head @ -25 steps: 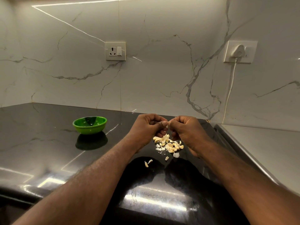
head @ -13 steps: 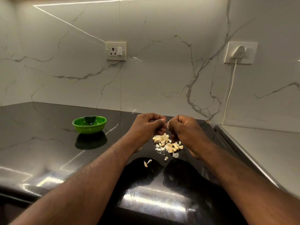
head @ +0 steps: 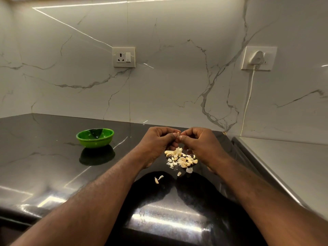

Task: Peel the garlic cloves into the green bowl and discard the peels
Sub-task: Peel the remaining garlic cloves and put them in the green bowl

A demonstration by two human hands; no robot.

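Observation:
My left hand [head: 158, 141] and my right hand [head: 198, 142] meet thumb to thumb above the black counter. Their curled fingers pinch a small garlic clove [head: 178, 135] between them, and most of it is hidden by the fingertips. Just below the hands lies a heap of garlic cloves and pale peels [head: 181, 159]. Two loose bits of peel [head: 158, 179] lie nearer to me. The green bowl [head: 95, 137] stands on the counter to the left of my left hand, a hand's length or more away.
The black glossy counter [head: 44, 166] runs to a marble wall with a socket [head: 123, 57] and a plugged-in white cable [head: 247, 102]. A grey steel surface [head: 287, 167] adjoins at the right, with a raised edge.
Both hands have stayed together over the heap, with only small finger movements on the clove. The view has shifted slightly.

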